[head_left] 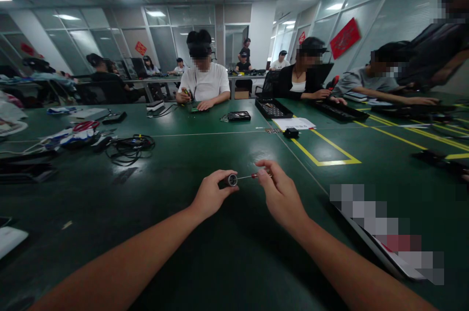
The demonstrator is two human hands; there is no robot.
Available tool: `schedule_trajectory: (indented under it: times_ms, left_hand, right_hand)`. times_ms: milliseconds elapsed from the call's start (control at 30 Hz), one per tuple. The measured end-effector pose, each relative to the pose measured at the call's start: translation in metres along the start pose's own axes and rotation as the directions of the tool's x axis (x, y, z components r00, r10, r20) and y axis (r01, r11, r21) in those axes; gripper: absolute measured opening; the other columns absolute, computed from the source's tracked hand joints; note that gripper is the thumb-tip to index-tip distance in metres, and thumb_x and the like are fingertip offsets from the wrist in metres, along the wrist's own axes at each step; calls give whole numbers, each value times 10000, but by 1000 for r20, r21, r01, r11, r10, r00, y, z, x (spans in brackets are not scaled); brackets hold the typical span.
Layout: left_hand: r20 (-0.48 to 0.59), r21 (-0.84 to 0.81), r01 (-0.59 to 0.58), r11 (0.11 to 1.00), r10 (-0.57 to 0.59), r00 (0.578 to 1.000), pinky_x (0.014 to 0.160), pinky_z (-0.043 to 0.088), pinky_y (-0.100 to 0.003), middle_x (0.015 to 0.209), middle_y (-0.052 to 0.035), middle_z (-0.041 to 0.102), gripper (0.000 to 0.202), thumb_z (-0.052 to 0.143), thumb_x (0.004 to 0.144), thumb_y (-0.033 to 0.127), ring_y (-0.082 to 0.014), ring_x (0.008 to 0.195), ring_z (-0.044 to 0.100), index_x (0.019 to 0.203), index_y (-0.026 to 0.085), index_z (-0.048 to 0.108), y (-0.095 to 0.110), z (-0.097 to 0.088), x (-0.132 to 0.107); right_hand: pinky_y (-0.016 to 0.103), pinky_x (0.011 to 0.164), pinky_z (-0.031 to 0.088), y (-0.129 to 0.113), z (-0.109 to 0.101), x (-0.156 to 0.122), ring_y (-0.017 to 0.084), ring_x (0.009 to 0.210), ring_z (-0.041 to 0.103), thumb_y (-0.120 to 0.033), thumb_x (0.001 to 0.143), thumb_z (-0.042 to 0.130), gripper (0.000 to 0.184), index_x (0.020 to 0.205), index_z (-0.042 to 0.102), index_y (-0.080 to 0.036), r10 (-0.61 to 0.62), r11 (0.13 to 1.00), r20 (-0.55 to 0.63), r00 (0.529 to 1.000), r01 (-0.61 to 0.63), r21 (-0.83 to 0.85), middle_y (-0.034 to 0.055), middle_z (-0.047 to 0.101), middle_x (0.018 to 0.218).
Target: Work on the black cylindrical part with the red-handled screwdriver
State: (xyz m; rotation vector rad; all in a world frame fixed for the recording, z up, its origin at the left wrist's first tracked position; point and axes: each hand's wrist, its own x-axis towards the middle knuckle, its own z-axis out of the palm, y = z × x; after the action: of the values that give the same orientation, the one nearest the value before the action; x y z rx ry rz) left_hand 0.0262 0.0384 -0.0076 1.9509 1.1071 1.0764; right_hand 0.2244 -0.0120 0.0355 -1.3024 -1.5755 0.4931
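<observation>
- A yellow tape outline (339,161) marks the green desk (190,155); a pale seam passes just to its left.
- Left of the outline, bare green surface spreads around both hands and reaches as far as a black cable coil (132,147).
- At the outline's far left corner sit a small black box (291,133) and a white sheet (300,124); a black tray (273,108) lies beyond them.
- Nearer than the outline, a pale flat item (403,264), partly blurred, lies beside the right forearm.
- The dark cylinder (232,180), silvery-rimmed, is held up left of the outline and nearer than it, its round end facing the camera.
- There the left hand (211,194) pinches it between thumb and fingers, barely parted, the forearm slanting in from lower left.
- Between cylinder and outline, the right hand (280,193) closes thumb and curled fingers on a thin red-collared tool (245,177).
- Its shaft points left at the cylinder's side; contact cannot be told.
</observation>
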Motion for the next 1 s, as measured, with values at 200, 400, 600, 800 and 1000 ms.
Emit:
schedule_trajectory:
  times_ms: [200, 400, 600, 800, 1000]
  left_hand:
    - [6, 10, -11, 1000, 11, 1000, 1000, 483, -401, 1127, -44, 722, 368, 791, 809, 179, -229, 1074, 660, 1165, 248, 732, -2, 0, 0]
    - [4, 1, -1, 1000, 1, 1000, 986, 497, -398, 1118, -49, 726, 372, 792, 800, 165, -233, 1072, 667, 1160, 236, 729, 0, -1, 0]
    - [4, 14, 3, 1000, -3, 1000, 999, 492, -394, 1137, -51, 727, 374, 786, 802, 148, -233, 1090, 664, 1162, 235, 732, 1, 0, 0]
    - [4, 6, -13, 1000, 13, 1000, 994, 483, -386, 1129, -47, 726, 378, 797, 802, 160, -230, 1086, 662, 1167, 233, 730, 0, 1, 0]
    - [9, 35, -25, 999, 24, 1000, 1003, 480, -401, 1150, -55, 730, 372, 793, 816, 178, -243, 1103, 661, 1177, 235, 724, 3, 1, -2]
  right_hand:
    - [324, 646, 464, -2, 1, -2, 209, 704, 673, -421, 1021, 457, 324, 1104, 684, -205, -7, 1000, -5, 1000, 7, -17, 28, 714, 789]
    - [313, 647, 466, 0, 0, -2, 202, 748, 651, -359, 1000, 483, 207, 1094, 598, -216, -13, 1000, 11, 1000, 13, 21, 30, 682, 854]
    - [317, 572, 405, 0, 0, -1, 180, 572, 567, -454, 1038, 422, 337, 999, 665, -224, 5, 1000, 11, 1000, -4, -25, -12, 598, 658]
    - [340, 707, 489, 2, 4, -3, 213, 787, 659, -380, 988, 529, 187, 1030, 602, -213, -22, 998, -54, 998, 25, 65, 52, 696, 889]
    - [357, 712, 511, 2, 8, -1, 212, 754, 648, -467, 1004, 483, 295, 1023, 639, -218, 56, 984, -55, 997, -46, 173, 43, 686, 818]
